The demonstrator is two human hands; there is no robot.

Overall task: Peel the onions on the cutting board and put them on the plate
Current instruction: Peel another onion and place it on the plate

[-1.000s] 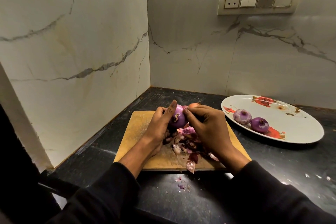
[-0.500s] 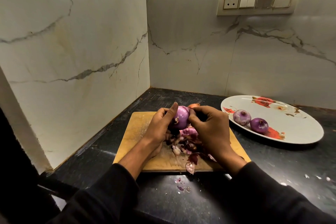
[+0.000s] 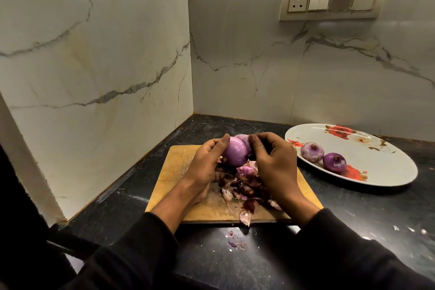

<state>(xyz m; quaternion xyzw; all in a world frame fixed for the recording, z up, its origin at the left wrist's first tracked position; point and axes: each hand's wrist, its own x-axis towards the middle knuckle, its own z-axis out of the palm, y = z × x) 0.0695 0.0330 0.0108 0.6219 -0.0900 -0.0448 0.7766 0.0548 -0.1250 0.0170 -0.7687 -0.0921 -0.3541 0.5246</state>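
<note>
Both hands meet above the far half of a wooden cutting board [image 3: 179, 167] that lies on a dark, speckled tabletop [image 3: 353, 214] in a corner of marble-veined walls. The left hand [image 3: 207, 167] has its grip wrapped round a purple onion [image 3: 234, 154], fingers curled behind it and the thumb pressed over its top, so the smooth, glossy side faces the camera. The onion is held clear of the board, just above a heap of peels. The right hand [image 3: 274, 160] has its fingertips bunched against the onion's right side, where a paler flap of skin [image 3: 244, 140] stands away from the bulb; its grip looks pinched on that flap, though the contact itself is partly hidden by the knuckles.

Under and between the hands lies a loose pile of onion skins [image 3: 242, 188], dark red and pink, spread toward the board's near edge. A few small scraps [image 3: 234, 241] lie on the tabletop just in front of the board.

To the right, near the board, sits an oval white plate [image 3: 388, 165] with red flower prints. Two peeled onions [image 3: 312, 152] rest on its left part, side by side and touching or nearly so.

A switch panel [image 3: 334, 0] with a socket is mounted on the back wall. Black sleeves [image 3: 353, 254] cover both forearms.
</note>
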